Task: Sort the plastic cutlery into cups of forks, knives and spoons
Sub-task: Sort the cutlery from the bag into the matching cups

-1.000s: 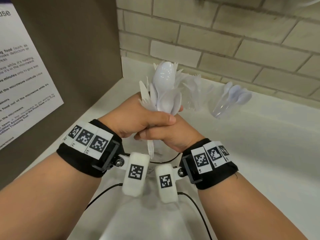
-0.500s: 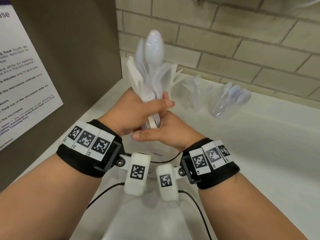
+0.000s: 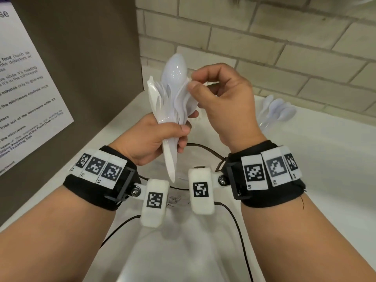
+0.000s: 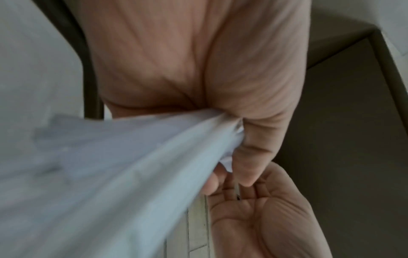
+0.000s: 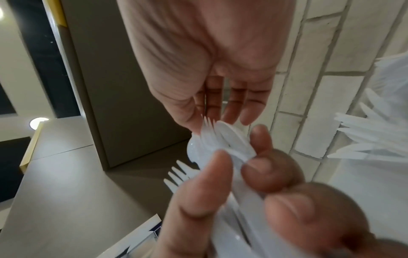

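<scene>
My left hand (image 3: 183, 135) grips a bundle of white plastic cutlery (image 3: 173, 98) by the handles and holds it upright above the white counter (image 3: 325, 169). A big spoon (image 3: 175, 68) stands tallest in it. My right hand (image 3: 192, 80) is at the top of the bundle, its thumb and forefinger pinching the head of one piece; fork or spoon, I cannot tell. The right wrist view shows fork tines (image 5: 207, 124) and a spoon bowl (image 5: 229, 137) at those fingertips. A clear cup of spoons (image 3: 278, 110) stands behind my right wrist. Knife blades (image 5: 371, 134) fan out at the right.
A brick wall (image 3: 284, 47) backs the counter. On the left, a brown panel (image 3: 91, 58) carries a printed notice (image 3: 26, 94). Cables (image 3: 234, 220) run from the wrist cameras over a clear plastic container (image 3: 177, 200) below my hands.
My right hand left the handle ends below the left hand and rose to the top of the bundle. The left hand lifted the bundle a little.
</scene>
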